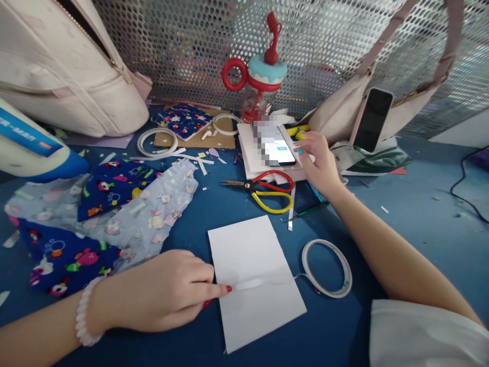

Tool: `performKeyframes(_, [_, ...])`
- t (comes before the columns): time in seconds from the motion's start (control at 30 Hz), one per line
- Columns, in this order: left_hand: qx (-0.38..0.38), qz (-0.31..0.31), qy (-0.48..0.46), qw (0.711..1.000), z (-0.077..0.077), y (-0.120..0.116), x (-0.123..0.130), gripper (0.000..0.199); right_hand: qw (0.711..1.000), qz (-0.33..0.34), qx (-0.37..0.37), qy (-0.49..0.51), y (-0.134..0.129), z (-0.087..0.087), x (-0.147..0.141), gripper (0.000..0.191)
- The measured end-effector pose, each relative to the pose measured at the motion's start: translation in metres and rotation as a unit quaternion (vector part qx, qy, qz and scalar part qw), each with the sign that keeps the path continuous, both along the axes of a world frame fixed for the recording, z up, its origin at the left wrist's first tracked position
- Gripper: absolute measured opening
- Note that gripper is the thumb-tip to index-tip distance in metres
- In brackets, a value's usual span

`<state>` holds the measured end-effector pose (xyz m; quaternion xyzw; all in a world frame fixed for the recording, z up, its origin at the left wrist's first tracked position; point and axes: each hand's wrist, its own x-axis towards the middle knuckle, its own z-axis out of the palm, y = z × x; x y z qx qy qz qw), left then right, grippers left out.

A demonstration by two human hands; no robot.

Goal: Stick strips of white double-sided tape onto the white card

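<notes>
A white card (254,260) lies on the blue table with a narrow strip of tape (248,284) across it. My left hand (171,290) is at its left edge, index finger stretched onto the card beside the strip and the other fingers curled. From the card's right side the strip leads to a roll of tape (347,275). Farther back, my right hand (319,160) reaches to the right edge of a phone (281,148) with a lit screen, its fingers bent and apart. Under the phone are white sheets (246,153).
Scissors (263,191) with red and yellow handles lie behind the card. Patterned fabric-like pieces (114,214) spread at left. Two tape rolls (157,142) rest near cardboard (221,140). A cup (263,84), bags (76,76) and a second phone (371,120) stand along the perforated panel.
</notes>
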<state>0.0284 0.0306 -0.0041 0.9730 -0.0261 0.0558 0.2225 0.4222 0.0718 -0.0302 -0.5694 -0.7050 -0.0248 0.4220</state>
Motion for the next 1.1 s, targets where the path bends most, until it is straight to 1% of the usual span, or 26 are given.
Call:
performKeyframes(0.1, [-0.002, 0.001, -0.004, 1.0, 0.0008, -0.0002, 0.0002, 0.037, 0.999, -0.015, 0.006, -0.039, -0.0018, 0.0033, -0.0004, 0.029])
performKeyframes(0.2, [-0.005, 0.002, -0.004, 1.0, 0.0012, 0.0001, 0.0008, 0.036, 0.998, -0.021, -0.011, -0.061, -0.003, 0.006, -0.001, 0.027])
performKeyframes(0.47, [-0.007, -0.002, 0.01, 1.0, 0.0007, 0.0002, 0.0015, 0.038, 0.997, -0.011, -0.058, -0.048, -0.0042, 0.0094, -0.0059, 0.027])
performKeyframes(0.63, [-0.01, -0.004, 0.017, 1.0, 0.0031, 0.0002, 0.001, 0.041, 0.998, -0.006, -0.056, -0.037, -0.0034, 0.0098, -0.0066, 0.025])
performKeyframes(0.83, [-0.018, -0.008, 0.019, 1.0, 0.0065, 0.0, 0.0042, 0.044, 0.997, -0.001, -0.062, -0.036, 0.0002, 0.0059, -0.0045, 0.029])
performKeyframes(0.97, [-0.029, -0.004, 0.039, 0.999, 0.0054, 0.0004, 0.0044, 0.047, 0.997, 0.001, -0.059, -0.04, 0.0029, 0.0013, -0.0023, 0.035])
performKeyframes(1.1, [-0.04, -0.01, 0.053, 0.998, 0.0041, 0.0013, 0.0039, 0.049, 0.998, -0.003, -0.057, -0.039, 0.0035, 0.0015, -0.0025, 0.038])
